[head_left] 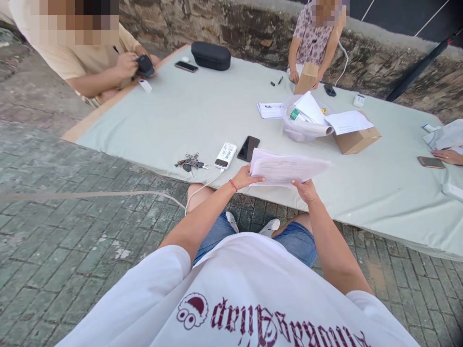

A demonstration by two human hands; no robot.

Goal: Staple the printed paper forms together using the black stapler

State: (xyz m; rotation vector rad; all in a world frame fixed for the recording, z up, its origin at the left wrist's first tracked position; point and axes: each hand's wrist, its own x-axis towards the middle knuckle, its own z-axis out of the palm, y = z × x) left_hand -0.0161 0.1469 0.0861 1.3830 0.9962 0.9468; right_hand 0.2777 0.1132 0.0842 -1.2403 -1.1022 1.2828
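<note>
You hold a stack of papers (285, 168) in both hands, lifted just above the near edge of the bench (202, 115). Your left hand (246, 177) has its grip closed on the stack's left end, thumb on top; your right hand (306, 189) pinches the near edge from below, fingers under the sheets. The stack's right end juts out free, with nothing under it but bare cloth.

Just left of the stack, a black phone (248, 148) lies touching distance from your left hand, with a white power bank (225, 155) beside it and a bunch of keys (191, 162) further left. A white cable (202, 188) runs from the power bank over the bench edge toward your knee. Beyond the stack sits a plastic bag of papers (304, 123) against a cardboard box (356, 140), near but apart from your sheets.

The widest open room lies on the middle of the bench, between the phone and a black case (211, 55) at the far side. To the right, another person's hand (448, 155) rests by a phone (430, 162). Across the far edge, one person holds a small box (306, 78); at the far left, another holds a dark device (144, 65).
</note>
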